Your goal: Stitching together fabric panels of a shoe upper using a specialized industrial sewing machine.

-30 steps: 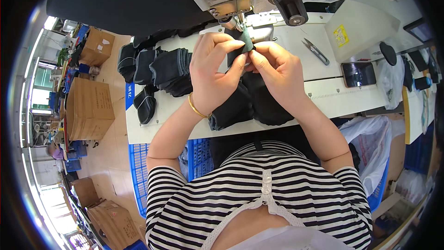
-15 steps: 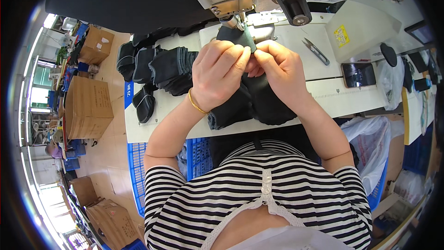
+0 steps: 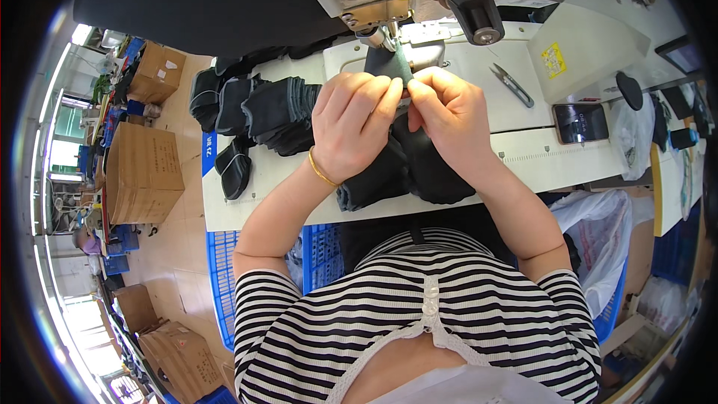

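Under the needle area of a sewing machine (image 3: 378,13) lies a dark green-black fabric piece (image 3: 385,64). My left hand (image 3: 350,123) pinches its near edge, fingers curled. Close beside it, my right hand (image 3: 452,114) pinches the same edge between thumb and forefinger. The fingertips of both hands almost meet there. Below my hands, black fabric pieces (image 3: 434,170) lie at the table's front edge, partly covered by my hands. To the left sits a stack of folded black pieces with grey edges (image 3: 273,110).
A tied black bundle (image 3: 234,174) rests on the table's left corner. Thread snips (image 3: 512,84) and a phone (image 3: 580,122) lie to the right on the white table (image 3: 531,153). Blue baskets (image 3: 323,254) stand under the front edge. Cardboard boxes (image 3: 144,172) are on the floor at left.
Both hands have shifted slightly toward me, still pinching the fabric. The fabric's left side shows less spread beside the presser foot, and its visible part is narrower.
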### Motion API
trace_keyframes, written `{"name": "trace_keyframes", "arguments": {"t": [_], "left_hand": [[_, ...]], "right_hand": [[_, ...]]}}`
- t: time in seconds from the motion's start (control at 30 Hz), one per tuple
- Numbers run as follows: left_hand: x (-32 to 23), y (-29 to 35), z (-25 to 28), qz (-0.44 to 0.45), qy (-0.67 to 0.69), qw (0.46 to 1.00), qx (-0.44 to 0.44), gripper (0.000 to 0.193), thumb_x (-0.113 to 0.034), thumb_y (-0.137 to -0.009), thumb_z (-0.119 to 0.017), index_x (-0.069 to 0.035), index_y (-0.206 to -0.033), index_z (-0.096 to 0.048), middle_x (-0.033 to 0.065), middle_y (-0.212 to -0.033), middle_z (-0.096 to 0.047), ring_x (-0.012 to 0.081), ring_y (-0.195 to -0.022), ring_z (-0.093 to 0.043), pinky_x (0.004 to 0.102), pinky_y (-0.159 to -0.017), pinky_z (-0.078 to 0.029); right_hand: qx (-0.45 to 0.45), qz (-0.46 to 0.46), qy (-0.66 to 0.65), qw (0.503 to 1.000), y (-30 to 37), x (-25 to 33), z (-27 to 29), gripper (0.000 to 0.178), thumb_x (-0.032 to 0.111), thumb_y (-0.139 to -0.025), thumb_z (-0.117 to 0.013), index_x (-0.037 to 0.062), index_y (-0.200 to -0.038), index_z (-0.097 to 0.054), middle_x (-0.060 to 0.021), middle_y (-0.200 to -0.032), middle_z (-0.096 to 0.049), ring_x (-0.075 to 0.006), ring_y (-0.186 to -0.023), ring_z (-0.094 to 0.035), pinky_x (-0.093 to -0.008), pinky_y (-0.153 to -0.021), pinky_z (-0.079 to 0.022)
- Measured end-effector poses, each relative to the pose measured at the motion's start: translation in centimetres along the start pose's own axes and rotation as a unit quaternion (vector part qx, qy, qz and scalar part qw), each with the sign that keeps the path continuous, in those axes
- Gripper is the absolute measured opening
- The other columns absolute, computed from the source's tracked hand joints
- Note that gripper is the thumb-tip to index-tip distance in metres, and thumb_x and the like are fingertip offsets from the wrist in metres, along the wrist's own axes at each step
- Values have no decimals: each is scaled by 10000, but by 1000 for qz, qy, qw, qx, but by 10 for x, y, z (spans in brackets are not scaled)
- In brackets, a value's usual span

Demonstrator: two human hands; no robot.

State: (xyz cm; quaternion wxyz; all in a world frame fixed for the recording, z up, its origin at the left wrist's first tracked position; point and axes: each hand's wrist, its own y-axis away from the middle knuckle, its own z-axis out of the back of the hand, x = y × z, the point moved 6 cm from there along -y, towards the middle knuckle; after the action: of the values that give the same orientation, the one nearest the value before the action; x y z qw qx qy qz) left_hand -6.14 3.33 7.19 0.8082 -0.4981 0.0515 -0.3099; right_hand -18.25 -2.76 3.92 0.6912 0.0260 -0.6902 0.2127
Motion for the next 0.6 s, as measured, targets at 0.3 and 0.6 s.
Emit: {"name": "trace_keyframes", "arguments": {"t": [0.3, 0.6], "left_hand": [[4, 2, 1, -75, -12, 997, -15, 406, -77, -553, -652, 37, -936, -719, 109, -960, -678, 241, -847, -659, 358, -746, -560], [12, 1, -4, -99, -33, 994, -29, 392, -79, -560, -654, 31, -930, -721, 107, -959, -679, 240, -842, -660, 357, -743, -566]], "right_hand": [[-9, 0, -21, 1000, 0, -3, -5, 230, 152, -935, -554, -1, -776, -620, -35, -565, -597, -85, -517, -559, -255, -504, -424], [-12, 4, -38, 999, -7, -7, -7, 234, 150, -944, -544, 3, -778, -619, -40, -560, -600, -81, -508, -552, -252, -495, -422]]}}
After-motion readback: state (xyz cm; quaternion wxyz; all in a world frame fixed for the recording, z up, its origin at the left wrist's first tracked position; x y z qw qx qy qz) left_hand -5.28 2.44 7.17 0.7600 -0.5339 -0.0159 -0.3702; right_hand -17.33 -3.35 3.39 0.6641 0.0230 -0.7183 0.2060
